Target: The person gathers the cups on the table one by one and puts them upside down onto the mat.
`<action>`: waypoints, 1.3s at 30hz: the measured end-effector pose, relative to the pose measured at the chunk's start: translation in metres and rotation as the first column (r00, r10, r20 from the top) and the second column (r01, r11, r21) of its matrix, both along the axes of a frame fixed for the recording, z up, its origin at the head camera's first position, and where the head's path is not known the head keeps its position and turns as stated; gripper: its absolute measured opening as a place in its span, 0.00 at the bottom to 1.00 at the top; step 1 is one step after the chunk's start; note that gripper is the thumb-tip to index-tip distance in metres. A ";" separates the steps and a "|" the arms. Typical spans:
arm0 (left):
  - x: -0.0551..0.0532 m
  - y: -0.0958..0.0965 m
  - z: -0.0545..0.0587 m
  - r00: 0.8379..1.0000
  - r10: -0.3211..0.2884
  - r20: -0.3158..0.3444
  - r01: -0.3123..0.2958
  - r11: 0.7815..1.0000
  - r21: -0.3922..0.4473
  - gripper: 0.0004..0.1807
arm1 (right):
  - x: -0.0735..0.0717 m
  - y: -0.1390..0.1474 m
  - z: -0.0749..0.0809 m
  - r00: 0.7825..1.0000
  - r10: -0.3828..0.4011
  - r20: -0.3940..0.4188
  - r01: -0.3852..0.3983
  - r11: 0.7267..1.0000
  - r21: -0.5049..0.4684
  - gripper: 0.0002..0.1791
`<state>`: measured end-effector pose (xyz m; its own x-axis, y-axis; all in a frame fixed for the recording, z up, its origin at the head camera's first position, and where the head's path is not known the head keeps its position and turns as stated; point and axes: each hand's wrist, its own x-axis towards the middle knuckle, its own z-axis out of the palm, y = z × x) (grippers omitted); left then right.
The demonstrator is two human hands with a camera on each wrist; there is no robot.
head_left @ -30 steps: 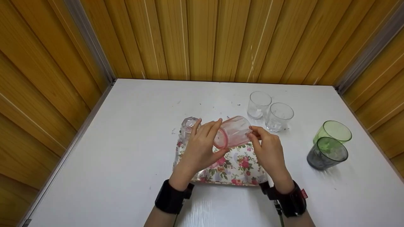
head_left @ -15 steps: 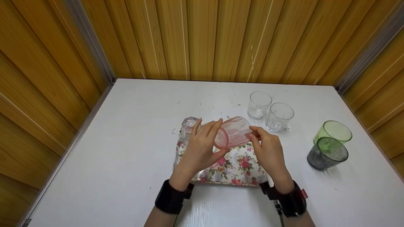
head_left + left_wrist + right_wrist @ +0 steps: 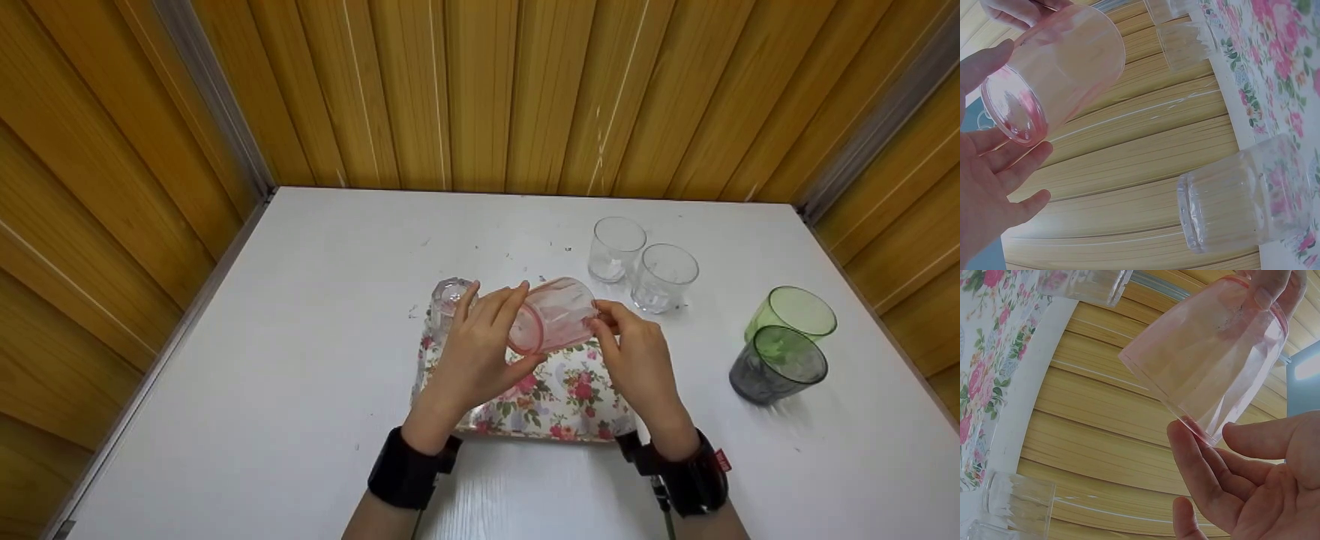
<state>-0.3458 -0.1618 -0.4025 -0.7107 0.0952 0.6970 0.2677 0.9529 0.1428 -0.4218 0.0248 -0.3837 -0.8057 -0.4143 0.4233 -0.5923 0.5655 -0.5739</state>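
Observation:
A pink-tinted drinking glass (image 3: 561, 315) is held tilted above a floral tray (image 3: 551, 412), its base toward the left and its open end toward the right. My left hand (image 3: 474, 345) holds the base end between thumb and fingers, some fingers spread. At the rim, my right hand (image 3: 639, 356) pinches the glass between thumb and fingertips. The right wrist view shows the faceted wall of the pink glass (image 3: 1202, 360) down to that pinch. Upside down on the tray's far left corner stands a clear glass (image 3: 1230, 202), partly hidden behind my left fingers in the head view.
Two clear glasses (image 3: 616, 251) stand upright behind the tray to the right. Further right on the white table (image 3: 262, 360) are a green glass (image 3: 814, 319) and a dark grey glass (image 3: 772, 379), close together. Wood-panelled walls (image 3: 480, 97) enclose the back and sides.

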 end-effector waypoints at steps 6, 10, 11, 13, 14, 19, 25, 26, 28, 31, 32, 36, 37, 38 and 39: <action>0.000 0.000 0.000 1.000 -0.005 -0.017 0.005 1.000 0.001 0.44 | 0.000 -0.001 0.000 1.000 0.001 0.006 -0.001 1.000 0.006 0.15; 0.000 0.000 0.000 0.999 -0.010 -0.034 0.010 1.000 0.002 0.44 | -0.001 -0.001 -0.001 1.000 0.002 0.001 -0.002 1.000 0.006 0.15; 0.000 0.000 0.000 0.999 -0.010 -0.037 0.010 1.000 0.003 0.44 | -0.001 -0.001 -0.001 1.000 0.003 0.003 -0.003 1.000 0.006 0.15; 0.000 0.000 0.000 0.999 -0.010 -0.043 0.010 1.000 0.003 0.44 | -0.001 -0.001 -0.001 1.000 0.002 0.006 -0.002 1.000 0.007 0.16; 0.000 0.000 0.000 0.999 -0.009 -0.044 0.009 1.000 0.002 0.44 | -0.001 -0.001 -0.001 1.000 0.002 0.008 -0.002 1.000 0.008 0.16; 0.000 0.000 0.000 0.999 -0.007 -0.040 0.007 1.000 0.006 0.44 | -0.001 -0.001 -0.001 1.000 -0.001 0.012 0.001 1.000 0.015 0.15; 0.000 0.001 0.000 0.999 -0.007 -0.033 0.007 1.000 0.006 0.44 | -0.001 -0.001 -0.001 1.000 0.005 0.012 -0.005 1.000 0.011 0.15; 0.000 0.001 0.000 0.999 -0.007 -0.032 0.007 1.000 0.006 0.44 | -0.001 -0.001 -0.002 1.000 0.006 0.015 -0.007 1.000 0.008 0.15; 0.000 0.001 0.000 1.000 -0.008 -0.030 0.008 1.000 0.007 0.44 | -0.001 -0.001 -0.002 1.000 0.010 0.020 -0.010 1.000 0.006 0.16; 0.000 0.001 0.000 1.000 -0.011 -0.029 0.011 1.000 0.012 0.44 | -0.001 -0.001 -0.002 1.000 0.014 0.016 -0.015 1.000 0.008 0.16; 0.000 0.001 0.000 0.999 -0.012 -0.030 0.012 1.000 0.013 0.44 | -0.001 -0.001 -0.003 1.000 0.014 0.013 -0.015 1.000 0.010 0.16; 0.000 0.001 0.000 0.999 -0.014 -0.030 0.015 1.000 0.017 0.44 | -0.001 -0.001 -0.003 1.000 0.014 0.006 -0.014 1.000 0.017 0.16; 0.000 0.001 0.000 0.999 -0.015 -0.029 0.015 1.000 0.018 0.44 | -0.001 -0.001 -0.003 1.000 0.014 0.006 -0.014 1.000 0.017 0.16; 0.000 0.001 0.001 0.999 -0.016 -0.028 0.016 1.000 0.020 0.44 | -0.001 -0.001 -0.004 1.000 0.014 0.004 -0.014 1.000 0.016 0.16; 0.001 0.001 0.001 1.000 -0.017 -0.026 0.017 1.000 0.022 0.44 | -0.001 -0.001 -0.004 1.000 0.016 0.003 -0.016 1.000 0.015 0.16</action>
<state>-0.3452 -0.1606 -0.4018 -0.6908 0.0917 0.7172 0.2877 0.9449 0.1563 -0.4227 0.0239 -0.3874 -0.8002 -0.4331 0.4147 -0.5996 0.5648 -0.5671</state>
